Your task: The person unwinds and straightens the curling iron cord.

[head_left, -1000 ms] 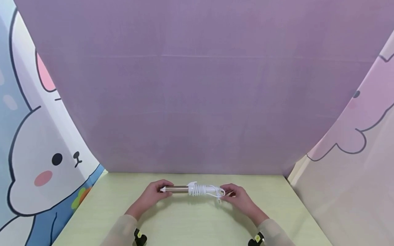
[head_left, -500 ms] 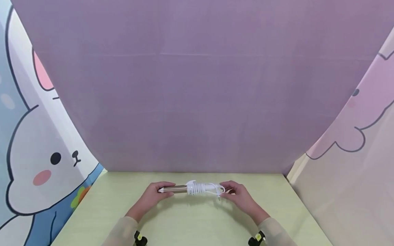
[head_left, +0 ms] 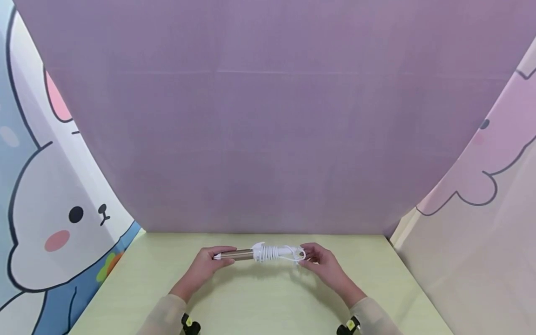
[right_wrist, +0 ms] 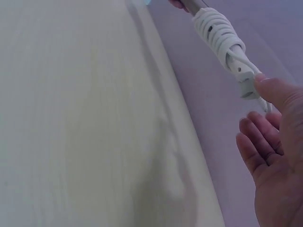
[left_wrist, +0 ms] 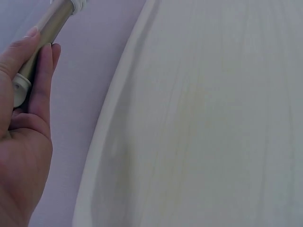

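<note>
Bronze-coloured barrel [head_left: 239, 254] and white handle [head_left: 286, 250] form one rod-shaped appliance [head_left: 260, 253], held crosswise above the bench [head_left: 259, 302], near its far edge and midway between its side edges. Left hand [head_left: 208, 262]: thumb and fingers grip the barrel near its free end. Right hand [head_left: 325, 264]: thumb and fingers hold the handle end at a loop of the white cord [head_left: 269, 253], coiled round the handle. The left wrist view shows the end cap [left_wrist: 21, 90] as a round white face; the head view gives only a pale tip. The right wrist view alone resolves a pale block [right_wrist: 246, 85] beside the thumb tip. Bench surface: pale, faintly grained, shadowed. Purple backdrop [head_left: 268, 139] behind the far edge; rabbit-printed panel [head_left: 46, 218] along the left edge.
</note>
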Motion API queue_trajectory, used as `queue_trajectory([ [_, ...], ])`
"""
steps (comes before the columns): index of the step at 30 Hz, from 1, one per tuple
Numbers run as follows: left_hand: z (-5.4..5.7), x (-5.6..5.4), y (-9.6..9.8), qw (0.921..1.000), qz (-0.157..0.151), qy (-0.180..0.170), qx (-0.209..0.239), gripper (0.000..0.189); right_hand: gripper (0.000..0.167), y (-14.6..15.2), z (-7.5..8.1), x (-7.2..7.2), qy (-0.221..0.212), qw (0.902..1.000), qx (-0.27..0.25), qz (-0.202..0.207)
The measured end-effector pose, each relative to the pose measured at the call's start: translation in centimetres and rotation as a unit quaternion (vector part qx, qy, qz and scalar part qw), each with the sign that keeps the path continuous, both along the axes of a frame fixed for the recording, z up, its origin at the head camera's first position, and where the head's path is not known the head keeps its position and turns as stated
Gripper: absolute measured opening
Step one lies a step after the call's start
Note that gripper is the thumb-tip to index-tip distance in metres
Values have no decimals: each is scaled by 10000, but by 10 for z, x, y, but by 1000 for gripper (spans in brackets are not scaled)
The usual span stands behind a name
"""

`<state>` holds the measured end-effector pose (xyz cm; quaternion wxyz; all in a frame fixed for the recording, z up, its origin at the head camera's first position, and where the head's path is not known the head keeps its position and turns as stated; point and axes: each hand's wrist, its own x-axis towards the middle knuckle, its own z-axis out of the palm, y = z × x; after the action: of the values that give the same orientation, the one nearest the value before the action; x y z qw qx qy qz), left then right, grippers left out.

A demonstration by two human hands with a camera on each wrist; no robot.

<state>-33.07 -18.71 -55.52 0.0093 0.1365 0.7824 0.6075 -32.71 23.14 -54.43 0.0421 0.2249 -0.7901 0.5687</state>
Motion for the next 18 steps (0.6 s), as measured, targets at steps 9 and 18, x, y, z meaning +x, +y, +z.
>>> queue_trajectory([
  [9,1,0,-3,9999,-39,-58,109,37,55,-7,-6,11,-158,9994,-317,-15],
  [18,2,2,-4,9995,-244,47,-215,36,57,-13,-6,17,-255,9961,-800,-270],
])
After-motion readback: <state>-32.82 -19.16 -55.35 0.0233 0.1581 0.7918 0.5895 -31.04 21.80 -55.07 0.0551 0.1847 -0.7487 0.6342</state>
